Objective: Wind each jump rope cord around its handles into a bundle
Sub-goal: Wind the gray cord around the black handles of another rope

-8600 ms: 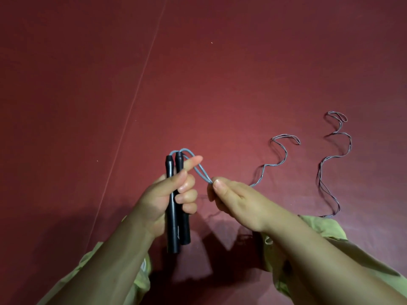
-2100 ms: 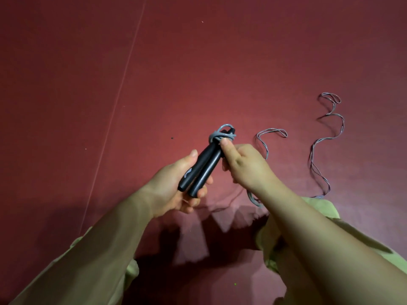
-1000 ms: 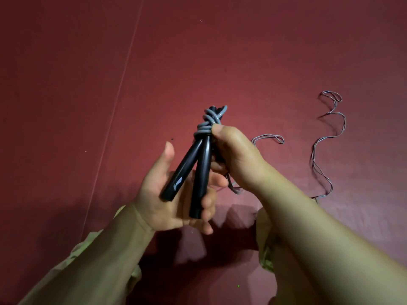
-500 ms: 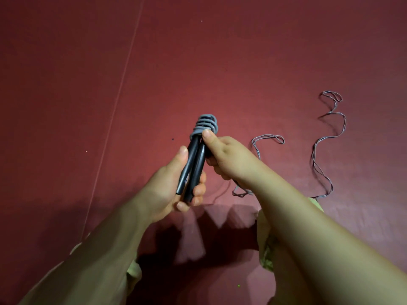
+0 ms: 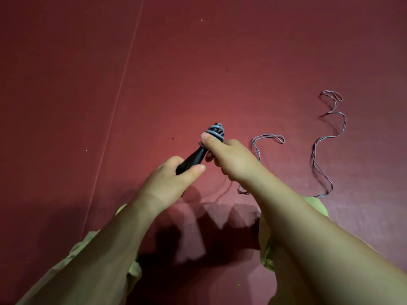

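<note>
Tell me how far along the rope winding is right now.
Done: a few grey coils sit around the top of the black handles. In hand: left hand grips the handles, right hand holds the cord at the coils. Left: the loose cord on the floor, then the second rope.

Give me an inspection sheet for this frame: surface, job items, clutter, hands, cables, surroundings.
Surface: dark red floor mat with a thin pale seam line running diagonally on the left.
Job's things: black handles held together, grey cord coils wound round their far end; loose cord trails on the mat. A second cord lies in waves further right, its handles not seen.
Clutter: a few small specks on the mat.
Grippers: left hand grips the handles' near end; right hand holds near the coils, thumb pressed on them.
Cables: nothing seen besides the rope cords.
Surroundings: green sleeves at the lower edge; shadows below the arms.
</note>
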